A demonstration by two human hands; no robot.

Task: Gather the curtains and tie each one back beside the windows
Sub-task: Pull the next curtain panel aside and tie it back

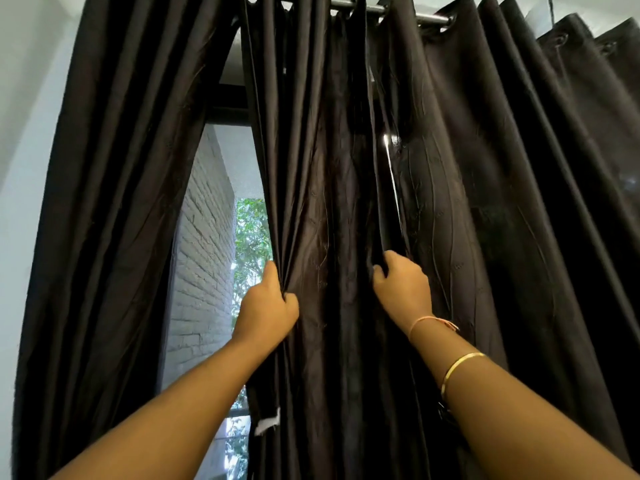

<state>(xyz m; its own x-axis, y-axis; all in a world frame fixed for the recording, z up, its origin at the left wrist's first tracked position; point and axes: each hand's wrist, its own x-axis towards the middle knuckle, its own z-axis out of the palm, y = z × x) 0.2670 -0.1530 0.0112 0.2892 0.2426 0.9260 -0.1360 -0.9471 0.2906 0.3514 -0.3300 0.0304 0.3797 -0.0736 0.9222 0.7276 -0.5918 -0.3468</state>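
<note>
Your left hand [268,303] and right hand [403,289] are raised side by side and held apart, each clamped on fabric.

- Left hand: fingers curled round the left edge of the middle curtain [329,202], bunching it.
- Right hand: thumb and fingers curled into a fold at the same panel's right edge, where a sliver of light [389,161] shows above your knuckles.
- Middle curtain: dark, pleated, hanging between your two hands from the rod [408,13] overhead. A white tag [266,426] sits on its left edge, below your left hand.
- Left curtain [121,202]: dark, hanging outside your left hand, apart from the middle panel.
- Right curtain [536,202]: dark, spread in broad folds outside your right hand.
- Window [221,161]: exposed between the left curtain and your left hand; a pale brick wall [204,254] and green foliage [251,233] show through it.
- Right wrist: a thin thread bracelet [429,322]; further down the forearm, a gold bangle [457,368].
- White wall [24,133]: beyond the left curtain.
</note>
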